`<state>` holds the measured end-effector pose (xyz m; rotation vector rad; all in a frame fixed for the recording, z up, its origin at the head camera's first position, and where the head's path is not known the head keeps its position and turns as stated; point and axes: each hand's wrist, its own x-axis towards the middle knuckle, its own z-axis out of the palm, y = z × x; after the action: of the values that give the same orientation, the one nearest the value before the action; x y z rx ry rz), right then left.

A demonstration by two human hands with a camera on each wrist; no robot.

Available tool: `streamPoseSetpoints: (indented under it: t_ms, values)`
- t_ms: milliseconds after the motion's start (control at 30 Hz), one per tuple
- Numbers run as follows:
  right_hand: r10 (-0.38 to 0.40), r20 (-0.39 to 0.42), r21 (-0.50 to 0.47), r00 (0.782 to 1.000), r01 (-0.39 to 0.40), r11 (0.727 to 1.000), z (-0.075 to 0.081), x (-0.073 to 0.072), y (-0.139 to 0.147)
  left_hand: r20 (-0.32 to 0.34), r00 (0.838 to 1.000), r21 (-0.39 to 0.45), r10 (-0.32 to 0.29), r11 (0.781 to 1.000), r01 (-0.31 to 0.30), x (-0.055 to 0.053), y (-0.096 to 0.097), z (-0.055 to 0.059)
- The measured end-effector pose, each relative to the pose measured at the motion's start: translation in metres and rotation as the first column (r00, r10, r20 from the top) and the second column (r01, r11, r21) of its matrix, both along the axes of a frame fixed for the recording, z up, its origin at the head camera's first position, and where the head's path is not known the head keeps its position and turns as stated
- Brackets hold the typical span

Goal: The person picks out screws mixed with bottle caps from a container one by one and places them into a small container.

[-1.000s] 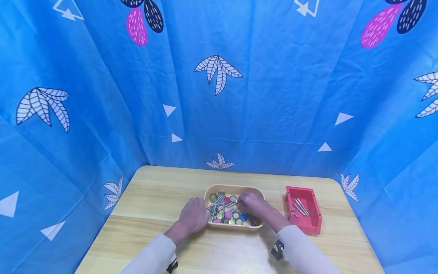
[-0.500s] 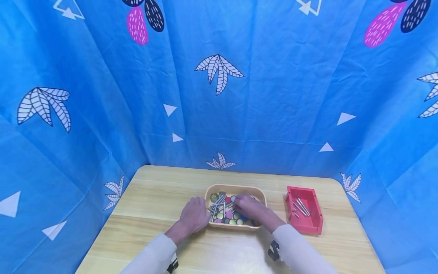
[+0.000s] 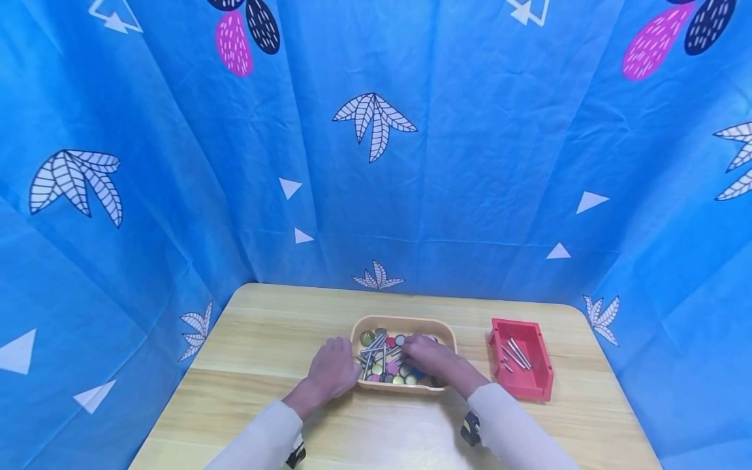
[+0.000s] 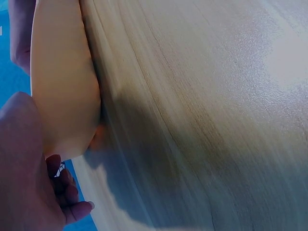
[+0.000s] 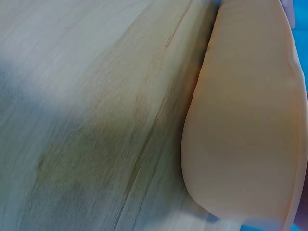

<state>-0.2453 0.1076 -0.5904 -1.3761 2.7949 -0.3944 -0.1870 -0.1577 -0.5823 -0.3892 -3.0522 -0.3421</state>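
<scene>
A beige tray (image 3: pixel 390 388) on the table holds slim silver metal rods, like nails or bolts (image 3: pixel 384 358), mixed with coloured bottle caps (image 3: pixel 376 369). At its left end my left hand (image 3: pixel 335 367) grips the wall; in the left wrist view the thumb lies by the rim and curled fingers (image 4: pixel 70 192) show below the tray's end. My right hand (image 3: pixel 431 356) reaches inside, fingertips down among the rods and caps right of the middle. Whether it pinches anything is hidden. Only the tray's outer wall (image 5: pixel 240 120) fills the right wrist view, hiding that hand's fingers.
A red open bin (image 3: pixel 543 365) stands to the right of the tray, with several silver rods (image 3: pixel 517 354) lying in it. The light wooden table (image 3: pixel 282 307) is bordered by a blue patterned curtain (image 3: pixel 470 196) at the back and sides.
My right hand has moved a little left inside the tray, further over the rods and caps, then stayed there. The left hand has kept its place on the tray's left end.
</scene>
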Motion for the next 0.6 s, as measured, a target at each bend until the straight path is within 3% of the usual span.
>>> streamPoseSetpoints:
  t_ms: [167,300,433,600]
  values:
    - [0.002,0.045,0.009,0.999,-0.002,1.0,0.001,0.001,0.001,0.0,1.0,0.0,0.003,1.0,-0.003,0.0,0.001,0.0]
    - [-0.066,0.104,0.047,0.992,0.061,0.997,0.002,0.004,0.0,-0.006,1.0,-0.005,0.001,1.0,-0.001,0.0,0.001,0.001]
    - [-0.118,0.1,0.083,0.988,0.11,0.99,0.003,0.008,0.002,0.01,1.0,0.004,0.009,1.0,-0.009,0.0,0.002,0.0]
    - [-0.129,0.109,0.062,0.986,0.123,0.99,0.006,0.013,0.005,0.012,1.0,0.006,0.012,1.0,-0.012,0.001,0.002,0.001]
